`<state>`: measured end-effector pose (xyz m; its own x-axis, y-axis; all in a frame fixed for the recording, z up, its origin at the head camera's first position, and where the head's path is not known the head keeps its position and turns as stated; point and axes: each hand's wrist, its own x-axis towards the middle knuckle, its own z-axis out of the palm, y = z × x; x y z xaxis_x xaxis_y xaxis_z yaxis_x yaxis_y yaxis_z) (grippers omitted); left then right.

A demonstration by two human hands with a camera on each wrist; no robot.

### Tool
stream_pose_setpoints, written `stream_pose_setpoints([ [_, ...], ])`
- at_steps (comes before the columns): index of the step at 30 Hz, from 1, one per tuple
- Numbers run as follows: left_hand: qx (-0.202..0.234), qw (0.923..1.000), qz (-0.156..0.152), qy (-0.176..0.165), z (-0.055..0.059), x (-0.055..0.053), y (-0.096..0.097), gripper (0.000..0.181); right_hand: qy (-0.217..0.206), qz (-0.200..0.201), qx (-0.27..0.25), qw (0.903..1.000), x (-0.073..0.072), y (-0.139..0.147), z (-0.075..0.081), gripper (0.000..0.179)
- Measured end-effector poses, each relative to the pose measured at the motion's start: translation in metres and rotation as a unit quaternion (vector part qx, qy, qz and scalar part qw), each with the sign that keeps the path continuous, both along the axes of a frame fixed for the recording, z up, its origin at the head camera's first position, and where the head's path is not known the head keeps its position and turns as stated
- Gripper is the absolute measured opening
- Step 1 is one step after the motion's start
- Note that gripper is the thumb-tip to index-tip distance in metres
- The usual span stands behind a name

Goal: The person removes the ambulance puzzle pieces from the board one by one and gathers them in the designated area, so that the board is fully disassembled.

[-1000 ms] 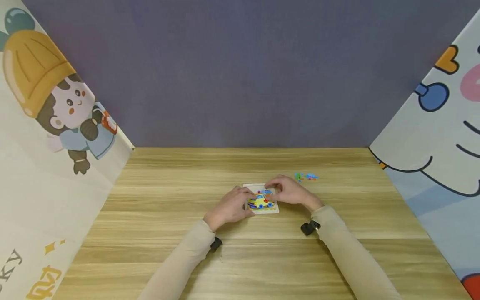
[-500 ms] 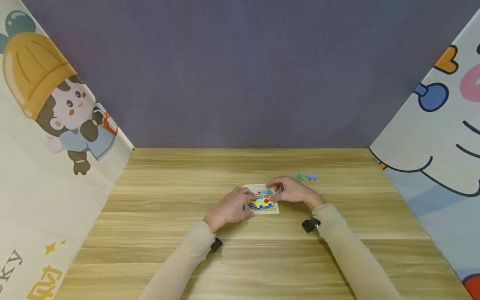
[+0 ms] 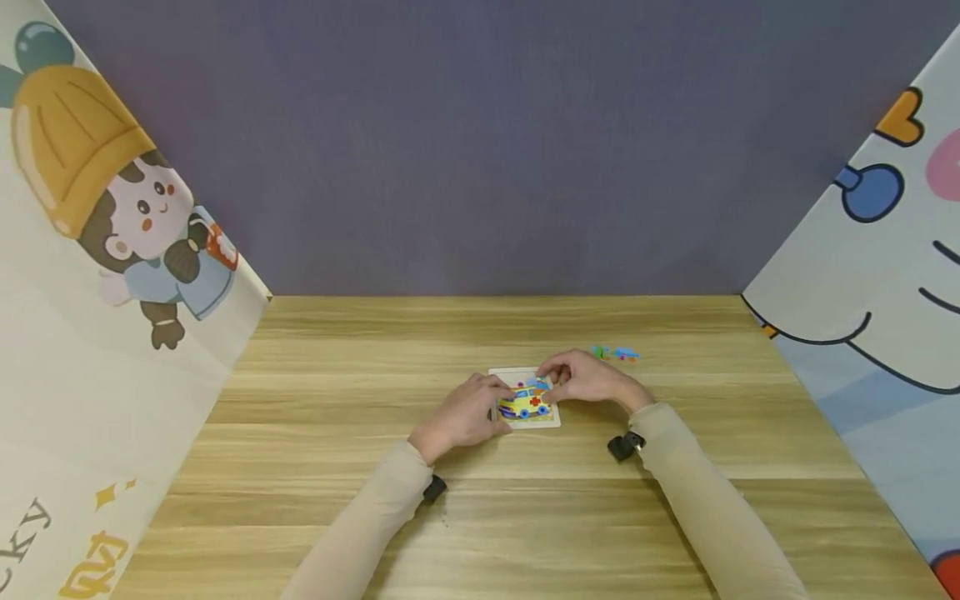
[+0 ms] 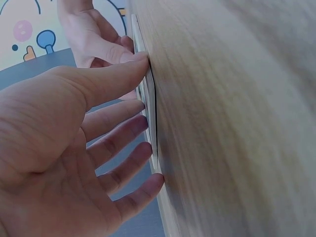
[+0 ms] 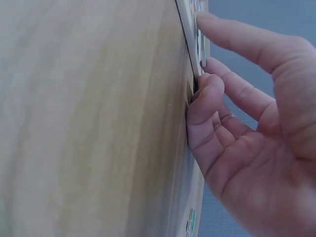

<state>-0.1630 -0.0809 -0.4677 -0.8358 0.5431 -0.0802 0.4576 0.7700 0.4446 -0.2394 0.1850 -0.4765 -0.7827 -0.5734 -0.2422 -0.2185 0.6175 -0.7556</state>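
Observation:
A small puzzle board (image 3: pixel 516 371) with a pale rim lies on the table. Its picture is a yellow ambulance (image 3: pixel 525 406) with a red cross and blue wheels. My left hand (image 3: pixel 467 411) steadies the board's left side, fingers fairly straight; in the left wrist view its thumb (image 4: pixel 118 74) and fingertips meet the edge. Over the upper right corner, my right hand (image 3: pixel 588 379) pinches at a blue and orange puzzle piece (image 3: pixel 538 385) between thumb and forefinger. The right wrist view has the other fingers (image 5: pixel 207 98) bent against the board's edge, and the piece is mostly hidden.
Beyond the right hand lie loose puzzle pieces, a green and blue one (image 3: pixel 600 352) and a blue one (image 3: pixel 626 354) with orange. The wood-grain table (image 3: pixel 360 333) ends at a dark back panel (image 3: pixel 480 167), with printed cartoon walls either side.
My right hand has shifted slightly right, its thumb drawing back so that the red cross shows fully. My left hand stays on the board's left side.

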Motion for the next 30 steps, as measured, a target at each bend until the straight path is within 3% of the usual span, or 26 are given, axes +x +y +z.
stream_pose_setpoints([
  [11,-0.001,1.0000,-0.002,0.003,0.002,0.001,0.001,0.058,-0.008,-0.022,-0.042,0.9988,0.003,0.006,0.000,0.048],
  [30,-0.009,1.0000,0.001,0.001,0.002,0.001,0.002,0.058,0.080,-0.075,-0.032,0.9935,0.002,0.019,-0.004,0.050],
])
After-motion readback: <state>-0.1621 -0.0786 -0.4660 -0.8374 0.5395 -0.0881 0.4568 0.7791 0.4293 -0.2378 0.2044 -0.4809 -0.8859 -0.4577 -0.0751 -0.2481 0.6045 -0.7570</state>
